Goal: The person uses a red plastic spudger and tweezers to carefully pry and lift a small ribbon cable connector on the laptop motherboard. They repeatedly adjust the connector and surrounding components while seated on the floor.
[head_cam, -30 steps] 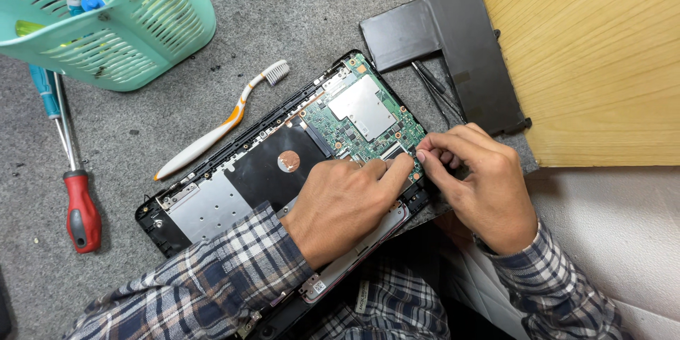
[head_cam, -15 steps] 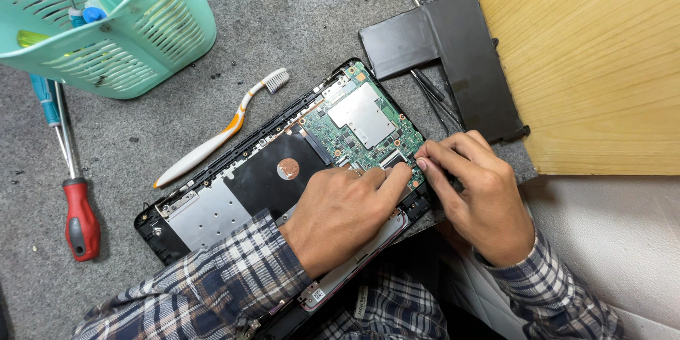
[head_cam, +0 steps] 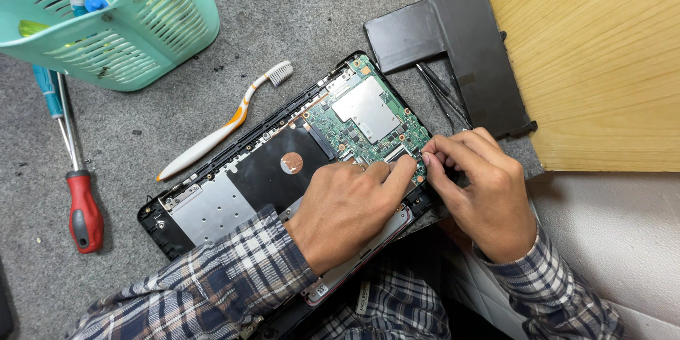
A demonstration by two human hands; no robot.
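An opened laptop base lies diagonally on the grey mat, its green circuit board exposed. My left hand rests flat on the base, its fingertips pressing on the board's near right corner. My right hand pinches something small at that same corner; what it pinches is hidden by the fingers. Both hands meet at the board's edge. Plaid sleeves cover both forearms.
A black L-shaped battery pack lies beyond the laptop beside a wooden board. A white and orange toothbrush lies left of the laptop. A red-handled screwdriver and a teal basket sit at the far left.
Both hands stay at the board's near right corner with only small finger shifts. The view has shifted slightly.
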